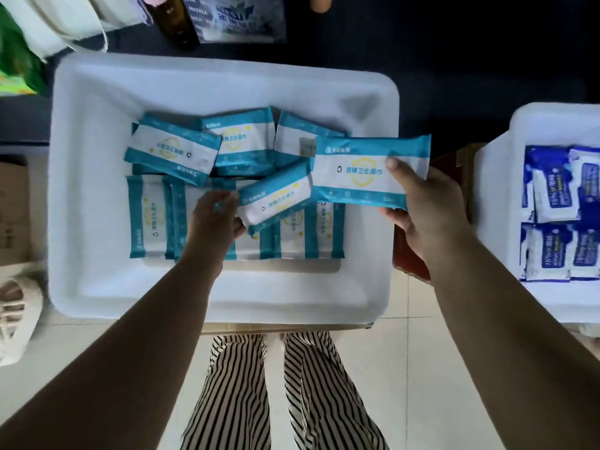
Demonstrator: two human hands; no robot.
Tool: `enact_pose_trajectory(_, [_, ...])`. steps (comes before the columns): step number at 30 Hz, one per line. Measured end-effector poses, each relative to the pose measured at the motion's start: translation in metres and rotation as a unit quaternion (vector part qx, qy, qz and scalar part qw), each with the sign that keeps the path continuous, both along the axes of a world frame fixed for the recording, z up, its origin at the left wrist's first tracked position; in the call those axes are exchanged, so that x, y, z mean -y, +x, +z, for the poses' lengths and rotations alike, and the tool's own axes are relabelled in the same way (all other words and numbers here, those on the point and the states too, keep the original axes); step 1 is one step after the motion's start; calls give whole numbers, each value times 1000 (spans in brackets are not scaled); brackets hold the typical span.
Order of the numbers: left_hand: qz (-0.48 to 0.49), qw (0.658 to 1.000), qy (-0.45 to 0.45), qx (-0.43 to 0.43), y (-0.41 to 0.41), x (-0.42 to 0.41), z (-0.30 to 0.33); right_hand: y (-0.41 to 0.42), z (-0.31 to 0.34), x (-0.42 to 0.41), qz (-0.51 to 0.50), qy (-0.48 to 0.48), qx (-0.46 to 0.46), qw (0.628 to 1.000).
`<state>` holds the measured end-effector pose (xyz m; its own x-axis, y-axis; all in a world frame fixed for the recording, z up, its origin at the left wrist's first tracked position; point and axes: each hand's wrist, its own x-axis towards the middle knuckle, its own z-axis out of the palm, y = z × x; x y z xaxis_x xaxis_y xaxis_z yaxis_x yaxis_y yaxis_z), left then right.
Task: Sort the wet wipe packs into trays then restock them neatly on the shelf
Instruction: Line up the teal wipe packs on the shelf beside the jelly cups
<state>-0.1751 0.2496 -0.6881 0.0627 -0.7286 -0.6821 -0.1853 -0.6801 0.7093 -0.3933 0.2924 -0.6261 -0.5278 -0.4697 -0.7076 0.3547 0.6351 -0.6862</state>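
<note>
The right hand (425,203) is gripping a teal-and-white wipe pack (363,172) by its right end, thumb lying across the white front panel and fingers curling underneath. The pack is being held flat and level above the right part of the white tray (81,190), its far end overhanging the tray's right rim. The left hand (216,216) is reaching down into the tray and holding a second teal pack (276,198) at its lower left end; that pack is tilting upward to the right, with its raised end lying just beside the pack in the right hand. How the left fingers are wrapping it is partly hidden by the hand itself.

Beneath both hands, more teal packs are lying in the tray: a row (156,216) standing side by side along the near part of the floor, and a looser, overlapping group (201,147) toward the back. The tray is sitting on a low support, with a strip of cardboard showing under its near edge.

To the right, a second white tray (500,190) is holding blue-and-white packs (558,212) arranged in rows. Between the two trays a reddish-brown box (409,258) is showing. Behind the main tray a dark surface is carrying a brown glass bottle (175,21), a blue printed packet (240,21) and a white bag (65,24), with green packaging (16,60) at the far left. The floor is pale tile (415,368), and the person's striped trousers (285,391) are showing below the tray. A cardboard box (13,209) and a pale slipper (16,319) are sitting at the left edge.
</note>
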Motion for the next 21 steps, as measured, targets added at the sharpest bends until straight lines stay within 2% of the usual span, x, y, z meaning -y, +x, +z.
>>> enact_pose_trajectory(3, [62, 998, 18, -16, -6, 3, -12, 2, -3, 2, -11, -2, 20, 1000])
enact_pose_trajectory(10, [1, 997, 53, -57, -35, 5, -17, 1, -1, 4, -58, -6, 19, 998])
enact_pose_trajectory(12, [18, 993, 77, -91, -39, 6, -10, -2, 4, 3, -73, -4, 9, 997])
enact_pose_trajectory(16, [63, 979, 79, -178, -27, 11, 19, -8, 25, -2, -65, -16, 27, 997])
enact_pose_trajectory(21, [53, 968, 45, -240, 7, 22, 95, 2, 86, 0, -11, -61, 99, 993])
